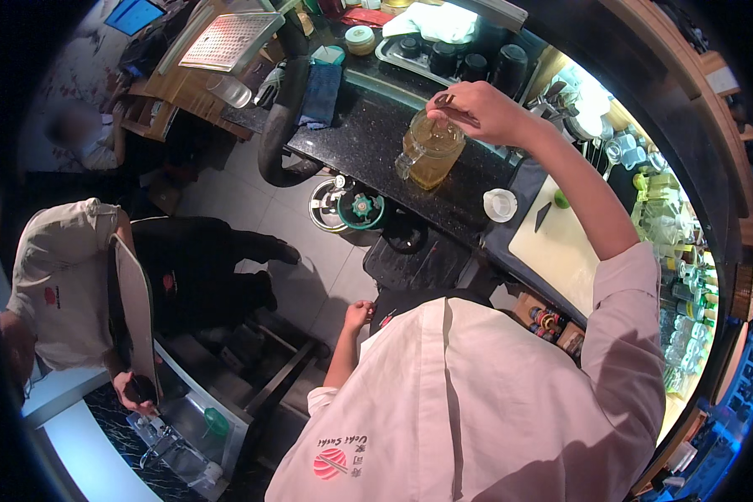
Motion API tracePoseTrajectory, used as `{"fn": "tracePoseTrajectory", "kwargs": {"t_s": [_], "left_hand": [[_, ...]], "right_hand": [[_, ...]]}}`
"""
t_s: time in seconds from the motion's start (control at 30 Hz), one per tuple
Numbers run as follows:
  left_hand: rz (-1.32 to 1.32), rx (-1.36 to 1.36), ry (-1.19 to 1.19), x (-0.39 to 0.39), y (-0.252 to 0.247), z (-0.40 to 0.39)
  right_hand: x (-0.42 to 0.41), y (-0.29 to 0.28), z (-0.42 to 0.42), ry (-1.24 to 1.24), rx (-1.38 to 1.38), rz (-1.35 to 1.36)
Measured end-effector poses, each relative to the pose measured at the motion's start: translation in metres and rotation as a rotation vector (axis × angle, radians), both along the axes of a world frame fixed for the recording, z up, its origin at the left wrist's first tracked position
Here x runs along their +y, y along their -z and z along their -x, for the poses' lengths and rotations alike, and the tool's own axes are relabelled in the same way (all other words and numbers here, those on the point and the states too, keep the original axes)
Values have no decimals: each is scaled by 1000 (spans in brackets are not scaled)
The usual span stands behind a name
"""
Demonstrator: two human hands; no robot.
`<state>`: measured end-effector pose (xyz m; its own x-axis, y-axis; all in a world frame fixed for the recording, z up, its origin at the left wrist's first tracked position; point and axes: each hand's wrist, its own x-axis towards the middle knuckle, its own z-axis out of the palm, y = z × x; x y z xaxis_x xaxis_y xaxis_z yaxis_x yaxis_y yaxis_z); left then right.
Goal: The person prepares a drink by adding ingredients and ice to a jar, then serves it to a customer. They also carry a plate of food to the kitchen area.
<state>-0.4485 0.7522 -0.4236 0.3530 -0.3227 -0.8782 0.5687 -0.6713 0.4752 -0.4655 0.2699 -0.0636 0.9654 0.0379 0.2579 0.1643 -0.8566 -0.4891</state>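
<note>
My right hand (470, 113) is over the mouth of a clear glass pitcher (430, 157) of amber liquid on the black speckled counter. Its fingers pinch a slim utensil with a dark end; whether this is a spoon or a stirrer I cannot tell. The pitcher's handle faces left. My left hand (359, 314) hangs low beside my dark apron, fingers curled; anything inside them is hidden. Right of the pitcher sit a white plastic cup (500, 205) and a pale cutting board (558, 251), which bears a dark blade (542, 217) and a green lime (561, 199).
A co-worker (69, 288) stands at the left by a sink (194, 408). A thick black pipe (276, 125) curves past the counter's left end, near a blue cloth (320, 94). A tray (408, 66) with black cups lies behind the pitcher. A green-topped canister (361, 209) stands below the counter's edge.
</note>
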Motion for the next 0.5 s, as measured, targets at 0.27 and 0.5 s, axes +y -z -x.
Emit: {"fn": "tracePoseTrajectory", "kwargs": {"t_s": [0.27, 0.5], "left_hand": [[-21, -10, 17, 1, -6, 1], [-2, -1, 38, -2, -1, 0]], "right_hand": [[9, -1, 5, 15, 88, -6], [-1, 17, 8, -49, -7, 118]]}}
